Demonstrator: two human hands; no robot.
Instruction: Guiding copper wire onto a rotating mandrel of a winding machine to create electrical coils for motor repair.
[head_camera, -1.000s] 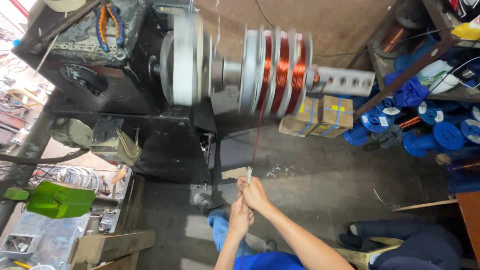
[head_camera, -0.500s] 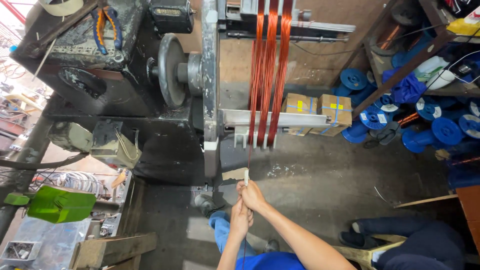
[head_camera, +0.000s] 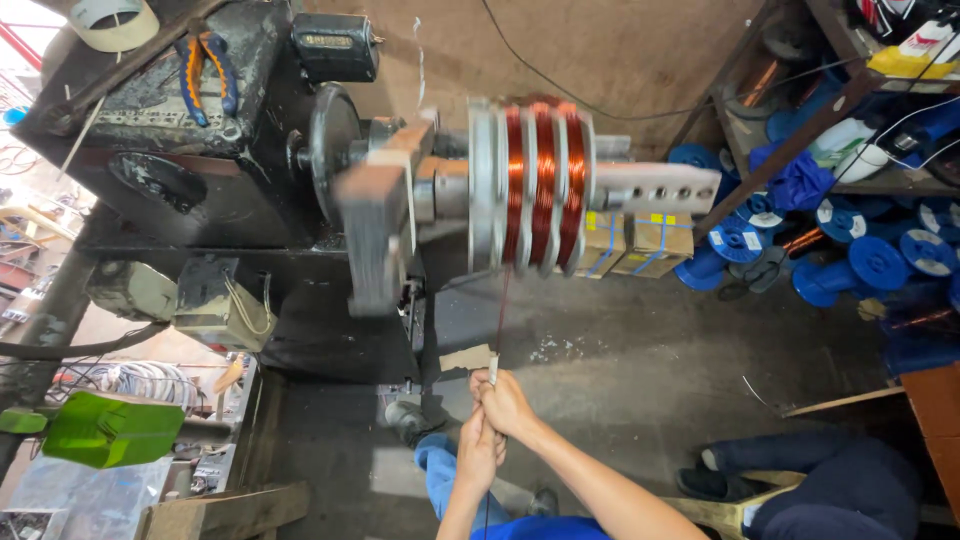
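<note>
Both hands (head_camera: 495, 415) pinch one copper wire (head_camera: 503, 315) — seemingly feeding three coils (head_camera: 541, 185).

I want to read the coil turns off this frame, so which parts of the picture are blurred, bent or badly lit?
Head view: the metal arm on the winder is smeared by motion, while the copper coils look fairly sharp; the wide lens bows the shelf post and tilts the edges; daylight burns out the top-left corner by the tape roll; both hands, left and right, are evenly lit.

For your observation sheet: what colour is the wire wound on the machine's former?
Shiny copper-orange wire, in three bands; head view shows it.
</note>
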